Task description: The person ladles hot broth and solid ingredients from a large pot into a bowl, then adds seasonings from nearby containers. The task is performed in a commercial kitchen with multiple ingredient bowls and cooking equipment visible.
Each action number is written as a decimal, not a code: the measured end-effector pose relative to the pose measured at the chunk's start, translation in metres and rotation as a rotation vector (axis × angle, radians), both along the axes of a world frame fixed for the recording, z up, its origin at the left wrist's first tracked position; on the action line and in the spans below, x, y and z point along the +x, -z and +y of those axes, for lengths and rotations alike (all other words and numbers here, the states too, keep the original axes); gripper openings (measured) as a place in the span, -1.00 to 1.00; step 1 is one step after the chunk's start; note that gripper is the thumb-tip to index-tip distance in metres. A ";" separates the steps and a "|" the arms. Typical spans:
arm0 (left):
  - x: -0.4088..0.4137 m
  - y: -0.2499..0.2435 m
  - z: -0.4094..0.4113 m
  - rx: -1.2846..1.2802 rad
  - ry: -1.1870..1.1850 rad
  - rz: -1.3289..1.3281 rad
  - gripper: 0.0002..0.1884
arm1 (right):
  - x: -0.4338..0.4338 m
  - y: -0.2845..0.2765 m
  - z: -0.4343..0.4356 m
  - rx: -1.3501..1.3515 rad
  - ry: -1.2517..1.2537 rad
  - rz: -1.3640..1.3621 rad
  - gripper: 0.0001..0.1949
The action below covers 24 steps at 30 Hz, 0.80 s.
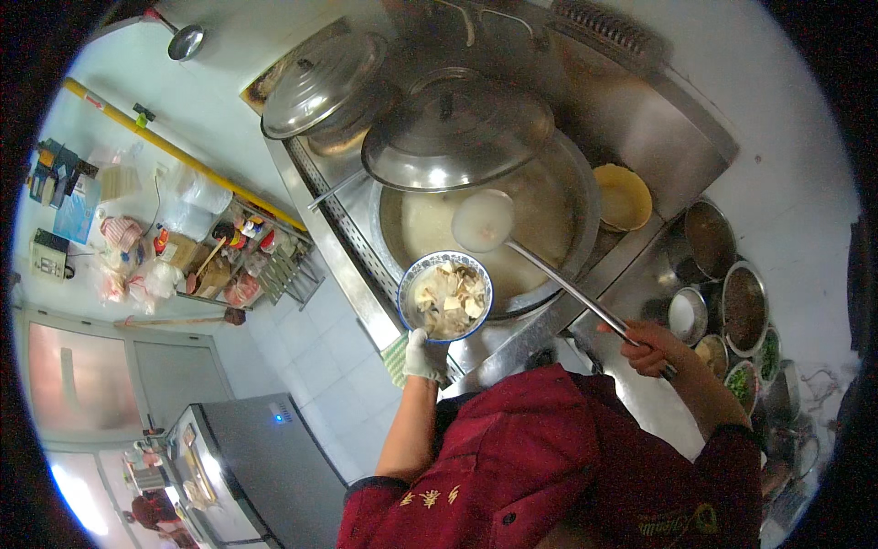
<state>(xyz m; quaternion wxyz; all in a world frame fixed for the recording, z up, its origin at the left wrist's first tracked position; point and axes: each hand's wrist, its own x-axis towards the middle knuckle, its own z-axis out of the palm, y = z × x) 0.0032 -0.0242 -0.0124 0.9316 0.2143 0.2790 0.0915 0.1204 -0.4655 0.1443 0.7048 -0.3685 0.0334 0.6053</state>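
My left hand (424, 357), in a whitish glove, grips the near rim of a blue-and-white patterned bowl (405, 295). Pale chunks and brownish pieces, perhaps tofu and mushroom or meat, fill the bowl (449, 295). My bare right hand (648, 350) is closed around the handle of a long metal ladle (569, 285). Cloudy whitish liquid fills the ladle's bowl (483, 221), held just beyond the food bowl and above a large pot (585, 206). Pale broth (425, 216) shows in the pot, whose far part is covered by a tilted metal lid (453, 130).
Behind on the left stands another lidded pot (322, 82). A yellowish bowl (623, 197) sits right of the big pot. Several metal basins (745, 309), some with chopped greens (739, 384), line the right counter. A fridge-like cabinet (274, 453) and a loaded shelf (233, 261) are on the left.
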 end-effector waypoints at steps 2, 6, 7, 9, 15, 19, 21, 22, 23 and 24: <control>-0.002 0.004 0.001 0.015 -0.006 -0.013 -0.33 | -0.005 -0.013 0.000 -0.038 0.009 0.034 -0.52; -0.004 0.011 0.004 0.006 -0.008 -0.071 -0.34 | -0.013 -0.006 -0.004 0.084 0.061 0.187 -0.54; -0.004 0.010 0.004 -0.006 -0.006 -0.089 -0.34 | -0.013 0.000 -0.006 0.072 0.063 0.194 -0.55; -0.005 0.004 0.001 0.010 -0.006 -0.052 -0.35 | -0.010 0.011 -0.004 -0.060 0.005 0.073 -0.55; 0.000 -0.019 0.002 0.057 0.053 0.012 -0.37 | 0.013 0.070 0.017 -0.274 -0.132 -0.167 -0.70; 0.001 -0.017 0.006 -0.008 0.010 0.074 -0.37 | 0.022 0.073 0.044 -0.589 -0.137 -0.626 -0.85; 0.001 -0.008 0.011 -0.069 0.013 0.042 -0.38 | 0.034 0.084 0.050 -0.632 -0.122 -0.733 -0.85; 0.002 -0.009 0.009 -0.054 0.010 0.053 -0.38 | 0.042 0.096 0.050 -0.641 -0.115 -0.734 -0.85; 0.004 -0.009 0.008 -0.051 0.015 0.059 -0.38 | 0.049 0.107 0.050 -0.650 -0.109 -0.735 -0.85; 0.003 -0.011 0.008 -0.046 0.012 0.068 -0.38 | 0.054 0.110 0.053 -0.617 -0.102 -0.656 -0.86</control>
